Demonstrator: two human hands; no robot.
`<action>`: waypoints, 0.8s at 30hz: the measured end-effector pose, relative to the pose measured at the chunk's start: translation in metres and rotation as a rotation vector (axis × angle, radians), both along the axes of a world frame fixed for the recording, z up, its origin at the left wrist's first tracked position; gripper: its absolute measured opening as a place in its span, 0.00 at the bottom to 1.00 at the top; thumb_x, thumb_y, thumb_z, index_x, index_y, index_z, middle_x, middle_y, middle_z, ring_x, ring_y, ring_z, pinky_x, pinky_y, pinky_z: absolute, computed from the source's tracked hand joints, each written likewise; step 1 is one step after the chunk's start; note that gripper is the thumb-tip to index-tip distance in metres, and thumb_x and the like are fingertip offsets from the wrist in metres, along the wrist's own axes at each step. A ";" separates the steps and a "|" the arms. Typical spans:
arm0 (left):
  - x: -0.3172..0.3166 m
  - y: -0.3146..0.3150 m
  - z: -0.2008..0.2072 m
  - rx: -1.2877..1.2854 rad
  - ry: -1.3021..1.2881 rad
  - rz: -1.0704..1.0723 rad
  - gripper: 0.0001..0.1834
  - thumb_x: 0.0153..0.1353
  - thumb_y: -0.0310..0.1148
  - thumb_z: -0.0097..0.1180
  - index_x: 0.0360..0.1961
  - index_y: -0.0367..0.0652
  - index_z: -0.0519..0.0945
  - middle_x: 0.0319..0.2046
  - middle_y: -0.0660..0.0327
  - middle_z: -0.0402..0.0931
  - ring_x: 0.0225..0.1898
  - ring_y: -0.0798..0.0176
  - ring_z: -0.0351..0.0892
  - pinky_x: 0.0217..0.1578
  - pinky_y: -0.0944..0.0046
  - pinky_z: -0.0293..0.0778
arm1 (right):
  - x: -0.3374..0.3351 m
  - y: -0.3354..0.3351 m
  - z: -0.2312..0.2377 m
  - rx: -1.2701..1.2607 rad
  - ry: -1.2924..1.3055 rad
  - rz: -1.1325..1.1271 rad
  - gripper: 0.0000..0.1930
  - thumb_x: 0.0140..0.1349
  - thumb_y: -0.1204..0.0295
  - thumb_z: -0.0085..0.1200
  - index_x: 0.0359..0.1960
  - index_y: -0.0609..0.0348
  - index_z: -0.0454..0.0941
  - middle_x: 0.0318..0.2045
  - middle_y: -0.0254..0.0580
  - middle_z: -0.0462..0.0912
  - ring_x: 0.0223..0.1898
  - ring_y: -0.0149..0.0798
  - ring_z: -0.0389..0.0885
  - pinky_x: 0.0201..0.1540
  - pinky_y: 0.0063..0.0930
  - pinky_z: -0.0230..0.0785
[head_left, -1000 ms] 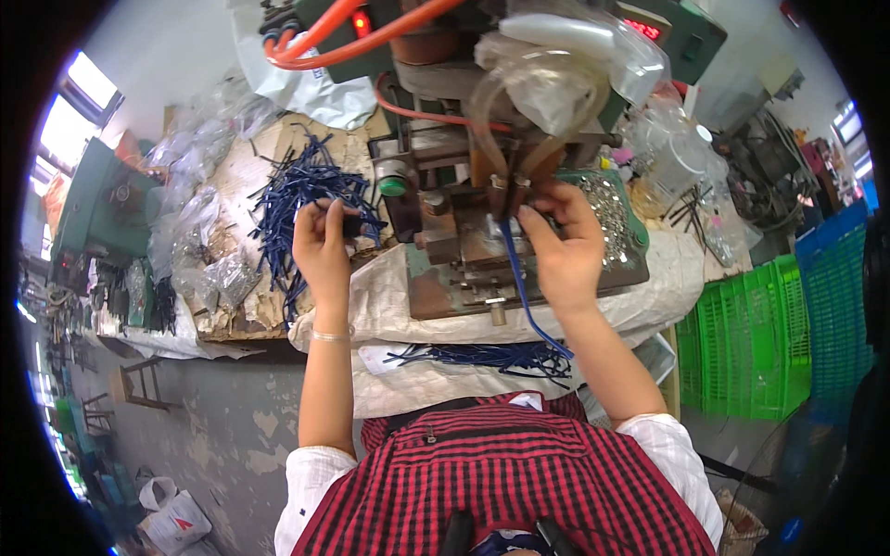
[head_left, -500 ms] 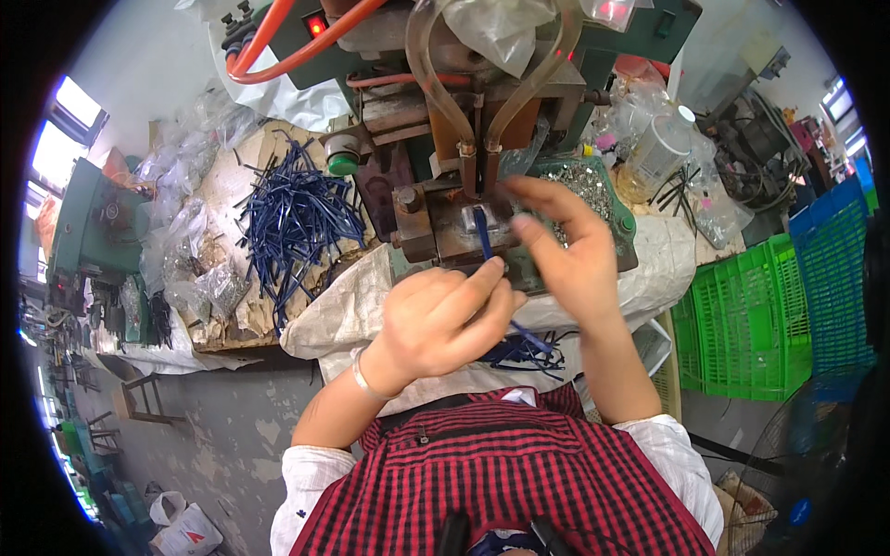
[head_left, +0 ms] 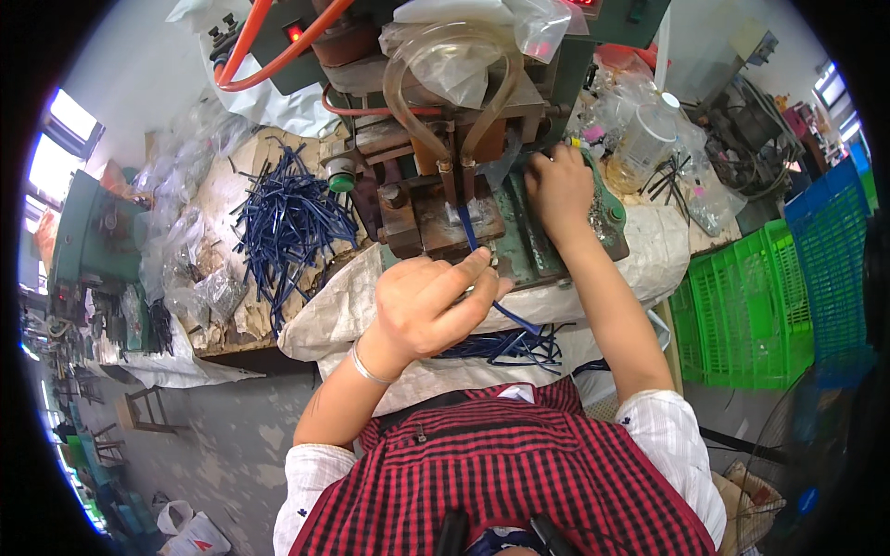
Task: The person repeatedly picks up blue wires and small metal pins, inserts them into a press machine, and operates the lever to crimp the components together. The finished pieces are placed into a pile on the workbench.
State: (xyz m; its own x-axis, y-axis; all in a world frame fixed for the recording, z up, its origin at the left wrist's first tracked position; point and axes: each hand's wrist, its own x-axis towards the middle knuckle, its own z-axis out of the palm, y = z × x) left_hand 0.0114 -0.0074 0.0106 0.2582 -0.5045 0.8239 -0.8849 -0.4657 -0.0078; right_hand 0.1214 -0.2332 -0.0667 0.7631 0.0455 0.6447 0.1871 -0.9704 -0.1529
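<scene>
Pinching blue strip [head_left: 467, 226], left hand [head_left: 428, 304] curled, right hand [head_left: 562, 193] palm down

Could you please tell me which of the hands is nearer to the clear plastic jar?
Right. The right hand is just left of the clear plastic jar; the left hand is farther left, pinching a blue strip.

A red-and-black checked cloth apron [head_left: 491, 449] lies over a white short-sleeved shirt [head_left: 675, 447] (tiny dark motifs [head_left: 302, 512] dot its sleeves [head_left: 317, 477]); a thin, silvery round bangle [head_left: 362, 368] circles the left wrist [head_left: 387, 354].
</scene>
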 end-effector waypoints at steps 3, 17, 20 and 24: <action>-0.014 0.018 -0.001 -0.009 0.048 0.083 0.14 0.47 0.25 0.72 0.36 0.42 0.83 0.39 0.57 0.86 0.22 0.68 0.77 0.20 0.69 0.70 | -0.007 0.005 -0.007 -0.046 0.088 -0.027 0.05 0.52 0.70 0.64 0.28 0.55 0.81 0.35 0.41 0.79 0.44 0.49 0.78 0.42 0.43 0.73; 0.028 0.159 -0.033 -0.148 0.465 0.783 0.03 0.58 0.25 0.63 0.34 0.43 0.84 0.32 0.59 0.82 0.34 0.54 0.81 0.35 0.61 0.75 | -0.041 -0.020 -0.018 0.816 0.236 0.058 0.10 0.63 0.74 0.60 0.45 0.59 0.83 0.37 0.40 0.85 0.37 0.37 0.82 0.44 0.29 0.73; 0.064 0.159 -0.064 0.102 0.333 0.836 0.06 0.53 0.23 0.61 0.32 0.45 0.84 0.31 0.59 0.76 0.37 0.52 0.77 0.38 0.56 0.74 | -0.047 -0.008 -0.001 0.076 0.115 0.037 0.06 0.57 0.75 0.62 0.35 0.59 0.80 0.34 0.49 0.83 0.39 0.57 0.81 0.44 0.43 0.74; 0.102 0.183 -0.098 0.446 0.311 0.838 0.12 0.50 0.25 0.57 0.36 0.48 0.85 0.36 0.61 0.75 0.43 0.57 0.75 0.42 0.58 0.72 | -0.055 -0.019 0.008 0.286 0.195 0.030 0.07 0.61 0.77 0.59 0.41 0.60 0.81 0.35 0.46 0.85 0.37 0.46 0.84 0.44 0.34 0.75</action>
